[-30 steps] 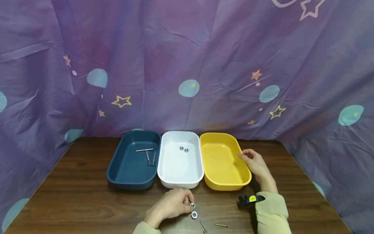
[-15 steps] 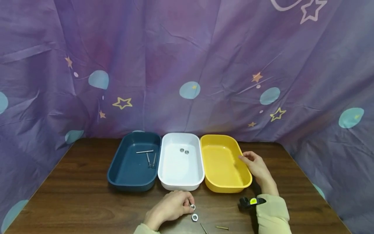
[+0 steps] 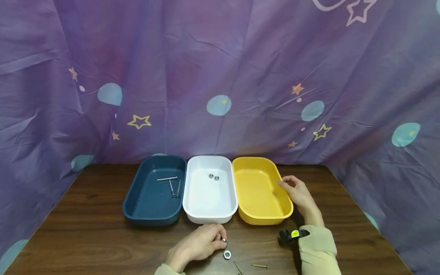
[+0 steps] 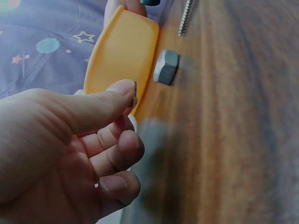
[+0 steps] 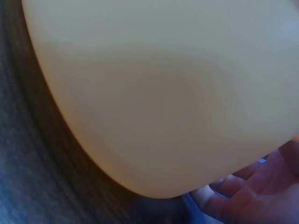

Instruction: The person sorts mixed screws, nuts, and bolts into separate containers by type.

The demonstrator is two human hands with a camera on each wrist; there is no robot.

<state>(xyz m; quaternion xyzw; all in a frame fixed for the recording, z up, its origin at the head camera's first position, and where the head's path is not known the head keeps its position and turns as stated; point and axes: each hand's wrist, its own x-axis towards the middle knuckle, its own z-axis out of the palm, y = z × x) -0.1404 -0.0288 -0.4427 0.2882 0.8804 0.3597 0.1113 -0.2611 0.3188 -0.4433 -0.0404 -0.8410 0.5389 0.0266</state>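
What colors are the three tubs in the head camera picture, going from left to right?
Dark blue tub → white tub → yellow tub, and then the right hand touching the yellow tub's right rim.

No words, numbers or brand marks can be read anywhere; the small yellow patch on the black wrist strap (image 3: 295, 233) behind the right hand (image 3: 300, 194) is too small to make out
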